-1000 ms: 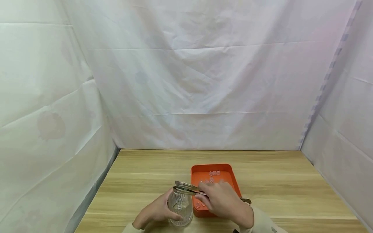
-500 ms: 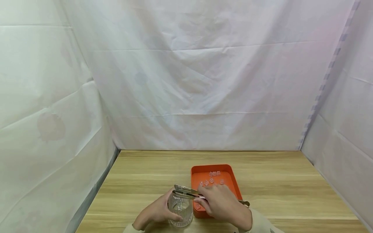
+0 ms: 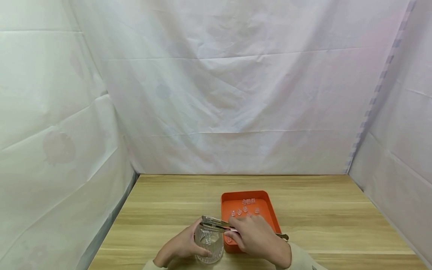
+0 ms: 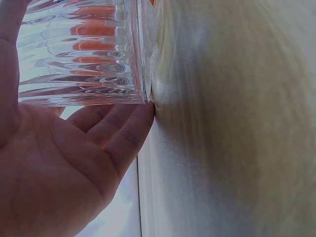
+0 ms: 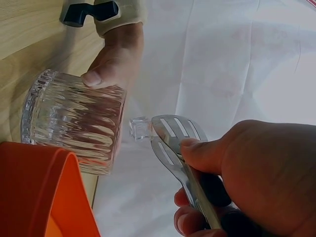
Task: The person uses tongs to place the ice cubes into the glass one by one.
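Left hand point(image 3: 180, 245) wrapped round the ribbed glass point(image 3: 209, 243) at the table's near edge, right hand point(image 3: 258, 236) squeezing tongs point(image 3: 216, 224) on a clear cube point(image 5: 139, 128) above the glass's mouth, orange tray point(image 3: 273, 213) just beyond — best kept centred, released low.

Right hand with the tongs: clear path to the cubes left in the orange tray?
Probably yes. The right hand sits over the tray's near end, the cubes lie uncovered, though the tongs now point over the glass.

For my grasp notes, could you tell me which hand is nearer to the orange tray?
Right. The right hand holds tongs above the orange tray's near edge; the left hand grips the ribbed glass beside it.
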The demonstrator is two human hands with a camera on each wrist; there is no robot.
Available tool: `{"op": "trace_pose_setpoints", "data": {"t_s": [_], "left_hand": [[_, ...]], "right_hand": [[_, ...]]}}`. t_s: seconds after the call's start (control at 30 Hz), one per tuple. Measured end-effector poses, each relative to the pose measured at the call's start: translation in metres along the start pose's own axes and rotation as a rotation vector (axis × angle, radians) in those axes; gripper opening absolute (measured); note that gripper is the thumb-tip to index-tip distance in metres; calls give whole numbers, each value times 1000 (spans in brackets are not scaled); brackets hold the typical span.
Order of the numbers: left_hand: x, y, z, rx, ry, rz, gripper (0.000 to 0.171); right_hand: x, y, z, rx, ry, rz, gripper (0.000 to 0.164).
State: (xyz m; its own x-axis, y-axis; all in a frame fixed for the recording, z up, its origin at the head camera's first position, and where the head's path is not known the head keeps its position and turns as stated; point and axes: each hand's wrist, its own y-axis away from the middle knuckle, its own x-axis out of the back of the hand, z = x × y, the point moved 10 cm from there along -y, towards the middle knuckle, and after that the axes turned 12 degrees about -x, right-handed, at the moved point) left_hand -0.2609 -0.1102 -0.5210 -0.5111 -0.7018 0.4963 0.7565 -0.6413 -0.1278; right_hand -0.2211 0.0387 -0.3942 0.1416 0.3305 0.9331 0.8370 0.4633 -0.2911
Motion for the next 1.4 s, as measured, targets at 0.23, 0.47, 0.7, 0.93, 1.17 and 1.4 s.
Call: {"op": "trace_pose_setpoints", "data": {"t_s": [0.23,0.47,0.7,0.93,1.17,1.4], "left_hand": [[1,1,-4,31,-5,4,93],[1,1,0,-3,-16,-4,88],[1,1,-1,10,-29,-3,88],[2,0,-1,16,-15,-3,88],[1,-1,0,-3,-11,-7,88],[-1,0,0,-8,2,-12,86]], "right_hand": [[-2,1,1,-4,-4,-14,30],[-3,1,2,-5,-7,-11,29],[-5,1,3,-12,-13,-29,29],[-6,1,5,-24,-8,-42,29],[-8,0,7,-37,-11,-55,28],[-9,0,8,-49,-29,-65,26]]}}
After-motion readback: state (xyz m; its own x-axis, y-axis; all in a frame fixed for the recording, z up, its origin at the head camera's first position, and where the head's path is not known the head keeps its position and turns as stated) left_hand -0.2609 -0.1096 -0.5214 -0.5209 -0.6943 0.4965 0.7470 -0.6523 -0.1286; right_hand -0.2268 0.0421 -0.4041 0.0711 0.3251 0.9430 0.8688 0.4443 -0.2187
